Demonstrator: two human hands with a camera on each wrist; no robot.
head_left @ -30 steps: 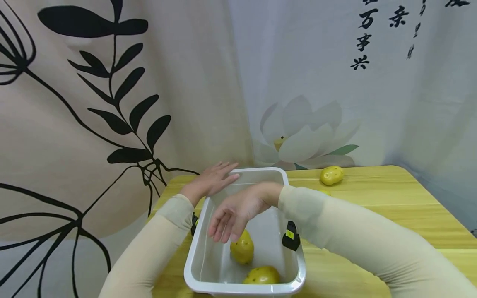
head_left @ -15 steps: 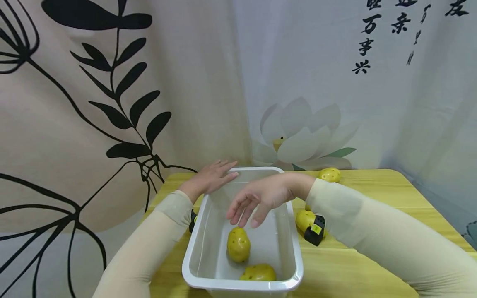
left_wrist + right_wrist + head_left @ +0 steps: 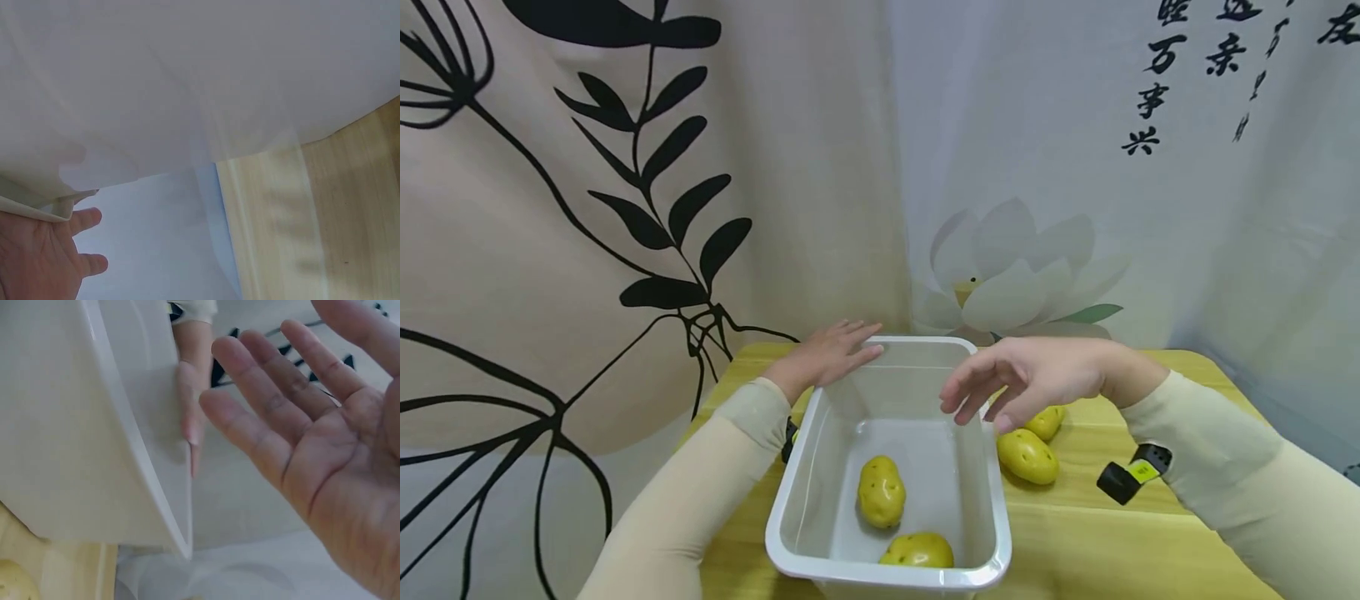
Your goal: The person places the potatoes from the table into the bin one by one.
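A white plastic bin (image 3: 1002, 517) stands lengthwise on the table, with one yellow potato (image 3: 882, 492) mid-floor and another potato (image 3: 919, 550) by its near wall. My left hand (image 3: 831, 357) rests over the far left corner of the rim, fingers extended; the left wrist view shows this hand (image 3: 40, 256) at the rim's edge. Over the bin's right rim hovers my right hand (image 3: 1037, 377), palm bare and fingers relaxed, holding nothing. Below it, outside the bin, lie a potato (image 3: 1028, 457) and a second potato (image 3: 1047, 421), partly covered by the hand.
The wooden table (image 3: 1120, 542) extends right of the bin and ends at a pale curtain (image 3: 1037, 167) printed with plants and characters. A black strap device (image 3: 1135, 473) sits on the right wrist, low over the tabletop.
My right hand has moved from above the inside of the bin rightward to over its right rim, uncovering the potatoes beside the bin. The left hand stays at the corner.
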